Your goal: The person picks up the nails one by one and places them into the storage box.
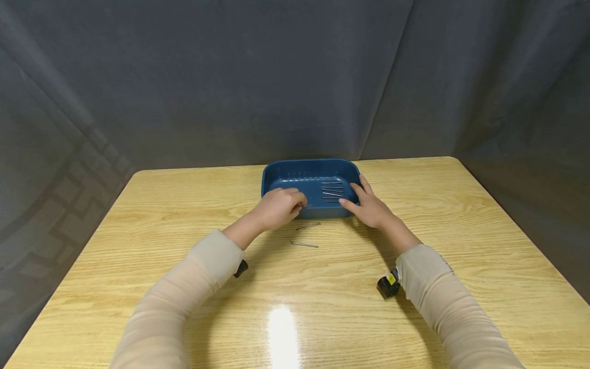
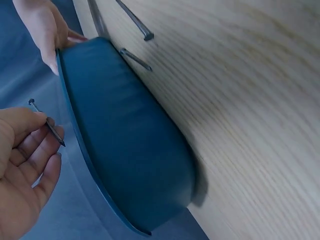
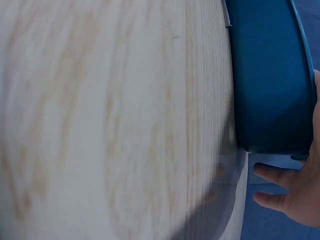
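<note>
One nail (image 2: 47, 123) was pinched in the left hand (image 1: 278, 206), held over the near rim of the tray (image 1: 281, 173); the point angled down toward the tray floor.

Step in hand, as judged: moving loose nails from bench to tray. The next move would call for letting this nail go inside the tray, clear of the rim, then reaching back to the bench.

Count:
- Nails in tray (image 1: 333, 191): about five, lying roughly parallel.
- Nails on bench (image 1: 308, 226): two, just before the tray.
- Tray: one, blue, at the far middle of the bench (image 1: 438, 215).
- Hands: two. The right hand (image 1: 369, 206) steadied the tray's right end, fingers fairly straight along the rim.
</note>
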